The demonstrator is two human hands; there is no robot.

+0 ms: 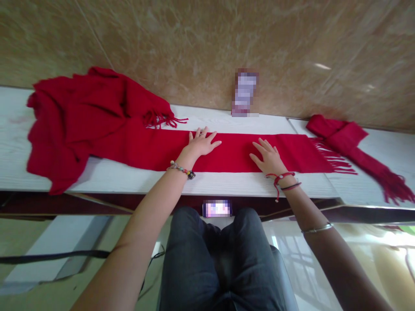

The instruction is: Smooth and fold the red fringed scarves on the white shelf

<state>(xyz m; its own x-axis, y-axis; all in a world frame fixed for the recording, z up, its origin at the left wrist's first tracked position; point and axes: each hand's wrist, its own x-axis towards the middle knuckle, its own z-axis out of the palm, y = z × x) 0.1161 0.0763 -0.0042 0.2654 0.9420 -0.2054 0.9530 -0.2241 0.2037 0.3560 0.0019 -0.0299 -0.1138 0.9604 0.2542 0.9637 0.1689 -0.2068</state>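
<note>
A long red scarf (233,151) lies stretched flat across the white table (106,177), its fringe at the right end. My left hand (200,143) rests flat on the scarf near its middle, fingers spread. A little to the right, my right hand (268,156) also presses flat on the scarf with the fingers apart. The scarf's left part is bunched in a loose heap (81,116) on the table's left side. Both wrists carry bracelets.
A second red scarf (350,142), folded, lies at the table's right end with its fringe hanging toward the edge. A blurred upright item (244,93) stands against the marble wall. Another blurred item (216,208) sits under the table edge above my knees.
</note>
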